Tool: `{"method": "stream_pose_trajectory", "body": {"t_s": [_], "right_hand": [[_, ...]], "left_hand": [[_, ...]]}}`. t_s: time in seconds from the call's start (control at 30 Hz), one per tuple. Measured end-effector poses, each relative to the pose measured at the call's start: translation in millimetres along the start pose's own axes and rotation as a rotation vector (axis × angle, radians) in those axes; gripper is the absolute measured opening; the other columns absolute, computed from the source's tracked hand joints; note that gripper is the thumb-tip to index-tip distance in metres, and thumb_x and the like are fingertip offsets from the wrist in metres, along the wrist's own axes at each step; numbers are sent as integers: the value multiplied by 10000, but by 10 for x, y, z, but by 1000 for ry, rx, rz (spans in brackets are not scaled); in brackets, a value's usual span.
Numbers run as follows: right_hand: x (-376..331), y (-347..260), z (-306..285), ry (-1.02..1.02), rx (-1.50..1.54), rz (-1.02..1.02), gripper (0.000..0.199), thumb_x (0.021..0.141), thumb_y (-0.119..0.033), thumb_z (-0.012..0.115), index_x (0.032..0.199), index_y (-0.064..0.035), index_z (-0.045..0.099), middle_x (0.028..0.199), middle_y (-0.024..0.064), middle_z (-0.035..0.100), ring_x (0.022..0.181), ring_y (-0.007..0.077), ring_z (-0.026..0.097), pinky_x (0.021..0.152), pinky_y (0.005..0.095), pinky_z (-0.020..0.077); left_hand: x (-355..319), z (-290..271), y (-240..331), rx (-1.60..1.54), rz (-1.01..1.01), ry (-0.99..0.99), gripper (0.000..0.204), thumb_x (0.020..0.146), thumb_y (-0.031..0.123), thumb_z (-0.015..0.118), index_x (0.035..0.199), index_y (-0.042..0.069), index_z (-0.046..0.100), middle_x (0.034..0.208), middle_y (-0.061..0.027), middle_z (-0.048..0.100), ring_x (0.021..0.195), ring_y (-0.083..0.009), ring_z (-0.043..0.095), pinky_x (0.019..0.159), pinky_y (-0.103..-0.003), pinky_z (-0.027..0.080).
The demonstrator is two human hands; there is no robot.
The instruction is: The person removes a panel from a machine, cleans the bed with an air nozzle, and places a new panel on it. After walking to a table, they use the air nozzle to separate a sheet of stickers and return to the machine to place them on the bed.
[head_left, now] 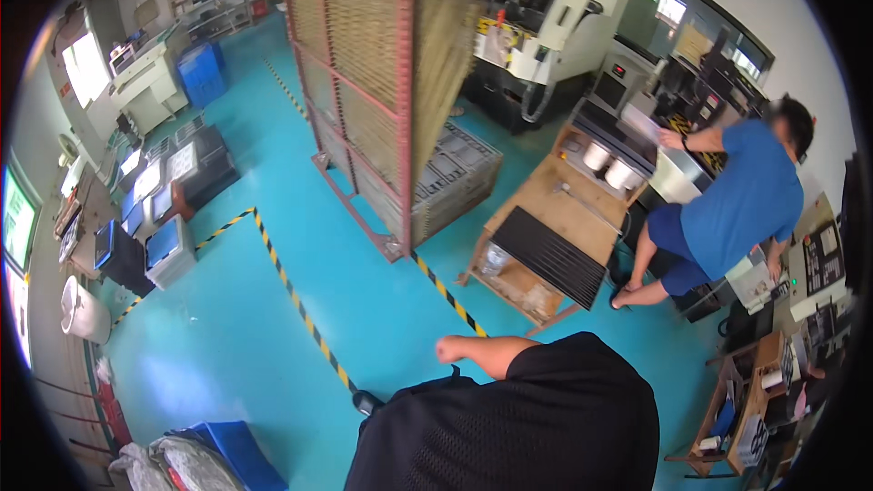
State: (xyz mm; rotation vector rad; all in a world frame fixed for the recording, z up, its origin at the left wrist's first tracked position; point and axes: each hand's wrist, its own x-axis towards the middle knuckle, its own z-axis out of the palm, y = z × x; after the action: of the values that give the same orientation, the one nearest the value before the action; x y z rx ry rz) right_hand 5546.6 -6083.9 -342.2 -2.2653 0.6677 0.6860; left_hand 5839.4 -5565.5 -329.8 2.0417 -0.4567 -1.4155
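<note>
My right forearm comes out of a black short sleeve and bends leftward across the front of my body. At its end is my right hand, small in the picture, its fingers curled in with nothing seen in them. Below it is the teal floor, near a yellow-and-black tape line. My left hand does not show. A dark rounded thing, perhaps a shoe tip, peeks out beside my black shirt.
A tall pink-framed rack stands ahead, beside a stack of grey blocks. To the right are a wooden cart with a black ribbed panel and a person in blue at a machine. Bins line the left.
</note>
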Motion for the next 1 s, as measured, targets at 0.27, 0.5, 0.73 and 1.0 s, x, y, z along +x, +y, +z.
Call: {"method": "stream_pose_trajectory", "body": {"t_s": [0.27, 0.5, 0.73, 1.0], "right_hand": [[1274, -286, -752, -250, 268, 384, 155, 821, -263, 651, 878, -132, 712, 695, 34, 610, 585, 171, 576, 541, 363, 537], [3245, -767, -2114, -269, 450, 336, 196, 835, -284, 621, 902, -114, 693, 708, 17, 607, 605, 156, 580, 550, 363, 539], [5246, -688, -4114, 17, 96, 86, 232, 831, -309, 630, 863, -92, 704, 810, 116, 704, 676, 263, 664, 614, 406, 529], [6728, -1457, -4995, 628, 373, 113, 209, 867, -268, 601, 900, -74, 670, 860, 188, 685, 843, 408, 654, 743, 490, 515]], "left_hand": [[1629, -2382, 1026, 18, -29, 394, 421, 782, 172, 659, 1163, -7, 669, 992, -168, 717, 930, -230, 669, 818, -351, 532], [3002, -3686, 2735, -13, -42, 467, 457, 807, 162, 640, 1235, 4, 629, 928, -157, 705, 836, -219, 664, 726, -341, 537], [4353, -4113, 3317, 364, 69, -49, 373, 902, 185, 590, 1259, 77, 611, 1033, -101, 690, 958, -197, 666, 735, -434, 574], [5919, -5199, 4655, 94, -178, 47, 368, 899, 231, 611, 1232, 72, 626, 1036, -87, 686, 941, -203, 659, 711, -443, 566]]}}
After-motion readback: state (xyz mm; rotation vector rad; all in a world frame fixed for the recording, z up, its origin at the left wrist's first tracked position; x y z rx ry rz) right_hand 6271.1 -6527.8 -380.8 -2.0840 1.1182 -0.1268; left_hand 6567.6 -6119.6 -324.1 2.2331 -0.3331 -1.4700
